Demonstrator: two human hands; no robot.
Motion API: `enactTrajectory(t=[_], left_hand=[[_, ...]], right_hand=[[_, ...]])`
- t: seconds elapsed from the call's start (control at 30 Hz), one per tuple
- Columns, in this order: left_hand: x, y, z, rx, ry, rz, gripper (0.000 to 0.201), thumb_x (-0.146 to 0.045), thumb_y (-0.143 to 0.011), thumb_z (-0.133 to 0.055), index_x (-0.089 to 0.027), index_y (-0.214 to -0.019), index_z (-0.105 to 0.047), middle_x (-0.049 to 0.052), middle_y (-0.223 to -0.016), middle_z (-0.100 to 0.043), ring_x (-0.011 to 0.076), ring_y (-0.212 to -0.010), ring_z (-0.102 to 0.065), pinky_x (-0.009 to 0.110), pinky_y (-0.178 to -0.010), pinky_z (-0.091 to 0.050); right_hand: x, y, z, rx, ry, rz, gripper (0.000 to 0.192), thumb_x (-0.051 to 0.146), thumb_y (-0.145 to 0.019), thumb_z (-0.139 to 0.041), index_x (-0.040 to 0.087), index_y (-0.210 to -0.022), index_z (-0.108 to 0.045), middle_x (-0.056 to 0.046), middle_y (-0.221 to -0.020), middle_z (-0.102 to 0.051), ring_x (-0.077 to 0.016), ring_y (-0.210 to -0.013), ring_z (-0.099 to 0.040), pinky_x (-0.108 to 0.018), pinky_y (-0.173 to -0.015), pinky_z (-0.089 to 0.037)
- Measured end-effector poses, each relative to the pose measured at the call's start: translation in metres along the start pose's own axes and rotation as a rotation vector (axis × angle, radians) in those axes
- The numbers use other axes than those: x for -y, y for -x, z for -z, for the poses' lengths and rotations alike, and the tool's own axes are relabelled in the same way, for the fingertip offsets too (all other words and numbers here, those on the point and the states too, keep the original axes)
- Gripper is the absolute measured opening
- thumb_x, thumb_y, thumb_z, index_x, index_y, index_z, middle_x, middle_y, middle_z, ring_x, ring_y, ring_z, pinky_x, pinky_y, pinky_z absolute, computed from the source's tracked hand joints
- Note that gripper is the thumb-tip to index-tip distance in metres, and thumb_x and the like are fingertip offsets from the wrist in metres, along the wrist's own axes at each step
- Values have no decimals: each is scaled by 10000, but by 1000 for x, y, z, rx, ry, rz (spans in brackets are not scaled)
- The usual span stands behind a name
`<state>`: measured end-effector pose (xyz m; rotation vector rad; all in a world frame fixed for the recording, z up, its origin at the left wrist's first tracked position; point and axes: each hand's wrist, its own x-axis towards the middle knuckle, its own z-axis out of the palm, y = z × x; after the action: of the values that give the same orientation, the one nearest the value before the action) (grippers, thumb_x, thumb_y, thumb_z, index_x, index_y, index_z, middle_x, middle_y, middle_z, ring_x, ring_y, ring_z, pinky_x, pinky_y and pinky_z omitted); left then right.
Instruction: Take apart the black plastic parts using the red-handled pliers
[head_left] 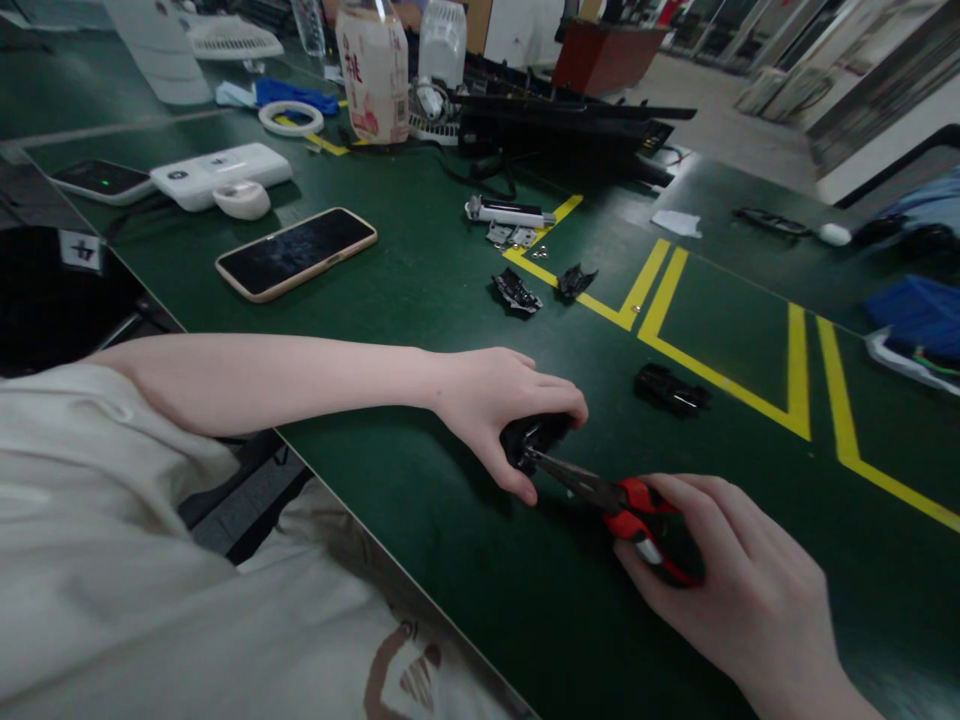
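Black plastic part [534, 438] sits on green worktop [420, 300] near centre, pinched in left hand [501, 405], thumb below, fingers curled over top. Needle-nose pliers [600, 492] w/ red-black handles touch part's near side, tips at it; can't tell if jaws bite. Right hand [731, 580] wrapped closed round the handles, near right. Far left: smartphone [296, 253] face up. Far centre: two small black fragments [540, 288] by yellow tape line [720, 378]. Another black part [670, 390] lies just right of left hand, apart from it.
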<state>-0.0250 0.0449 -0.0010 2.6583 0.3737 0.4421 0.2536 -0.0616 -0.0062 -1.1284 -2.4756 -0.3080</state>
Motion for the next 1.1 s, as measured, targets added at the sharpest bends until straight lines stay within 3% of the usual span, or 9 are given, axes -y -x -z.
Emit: enactTrajectory(t=[0.33, 0.57, 1.1], left_hand=[[2, -1, 3, -10, -22, 13, 722, -634, -732, -759, -180, -1234, -508, 119, -1210, -673, 246, -962, -672, 332, -824, -467], [2, 0, 3, -19, -14, 17, 721, -640, -724, -764, -189, -1229, -516, 112, -1198, -676, 240, -947, -675, 324, -810, -469], [3, -1, 3, 28, -41, -4, 676, -738, -755, -654, -204, -1159, -563, 86, -1131, -717, 241, -887, -676, 354, -794, -421]], right_hand=[[-8, 1, 0, 148, -203, -71, 405, 387, -838, -644, 204, -1193, -582, -94, -1018, -693, -251, -830, -692, -361, -639, -603], [3, 2, -3, 103, -210, -166, 374, 430, -881, -548, 208, -1179, -586, -105, -1021, -683, -269, -837, -676, -403, -642, -588], [-9, 1, -1, 112, -96, -1, 415, 387, -855, -620, 172, -1206, -564, -129, -1043, -672, -273, -850, -683, -385, -644, -596]])
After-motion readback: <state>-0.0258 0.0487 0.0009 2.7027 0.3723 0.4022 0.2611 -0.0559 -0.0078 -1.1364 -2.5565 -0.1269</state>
